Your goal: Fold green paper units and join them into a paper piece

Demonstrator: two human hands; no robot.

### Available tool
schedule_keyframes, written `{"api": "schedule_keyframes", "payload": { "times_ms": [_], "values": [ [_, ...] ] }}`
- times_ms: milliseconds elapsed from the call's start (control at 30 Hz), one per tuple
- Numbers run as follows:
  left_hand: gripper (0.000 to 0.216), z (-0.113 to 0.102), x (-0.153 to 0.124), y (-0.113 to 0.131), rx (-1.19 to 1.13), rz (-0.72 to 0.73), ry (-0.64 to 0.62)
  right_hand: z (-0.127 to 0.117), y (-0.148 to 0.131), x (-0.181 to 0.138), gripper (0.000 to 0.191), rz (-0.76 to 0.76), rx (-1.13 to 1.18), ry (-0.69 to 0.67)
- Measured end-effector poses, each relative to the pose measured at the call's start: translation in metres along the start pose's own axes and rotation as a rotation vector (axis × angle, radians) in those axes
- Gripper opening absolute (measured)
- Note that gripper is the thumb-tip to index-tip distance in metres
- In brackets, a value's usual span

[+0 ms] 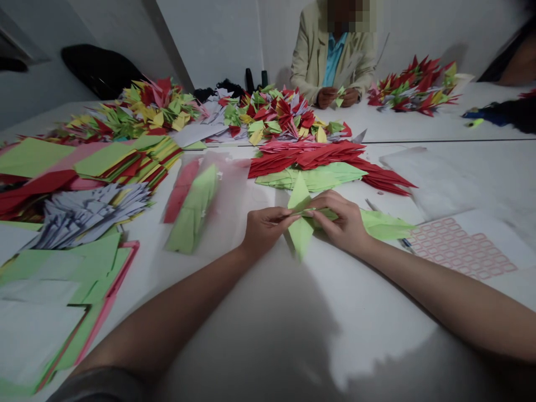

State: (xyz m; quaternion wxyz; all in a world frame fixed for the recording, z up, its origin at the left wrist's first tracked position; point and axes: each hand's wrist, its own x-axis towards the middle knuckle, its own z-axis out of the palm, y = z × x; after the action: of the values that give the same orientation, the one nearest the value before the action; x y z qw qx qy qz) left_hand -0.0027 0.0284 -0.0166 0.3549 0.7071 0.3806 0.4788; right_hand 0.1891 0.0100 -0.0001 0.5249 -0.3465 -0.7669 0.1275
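Note:
Between my two hands is a light green folded paper piece, with one point up and one point down. My left hand pinches it from the left with thumb and fingers. From the right, my right hand grips its middle, fingertips close to those of the left. Just behind lie a stack of light green folded papers and a pile of red folded papers. More green folded paper rests by my right wrist.
Left are stacked coloured sheets, white folded papers and a clear bag holding green and red pieces. Heaps of folded paper line the back. A co-worker sits opposite, handling green paper. A red-patterned sheet lies right.

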Motion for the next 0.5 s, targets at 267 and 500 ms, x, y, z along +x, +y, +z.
{"api": "schedule_keyframes", "payload": {
  "times_ms": [267, 500],
  "values": [
    [0.019, 0.0007, 0.001, -0.0051, 0.096, 0.027, 0.106, -0.0032, -0.0003, 0.0027, 0.021, -0.045, -0.12, 0.114],
    [0.011, -0.0034, 0.004, 0.0026, 0.333, 0.233, 0.138, -0.0028, 0.0024, 0.0005, 0.011, -0.105, -0.132, 0.052]
  ]
}}
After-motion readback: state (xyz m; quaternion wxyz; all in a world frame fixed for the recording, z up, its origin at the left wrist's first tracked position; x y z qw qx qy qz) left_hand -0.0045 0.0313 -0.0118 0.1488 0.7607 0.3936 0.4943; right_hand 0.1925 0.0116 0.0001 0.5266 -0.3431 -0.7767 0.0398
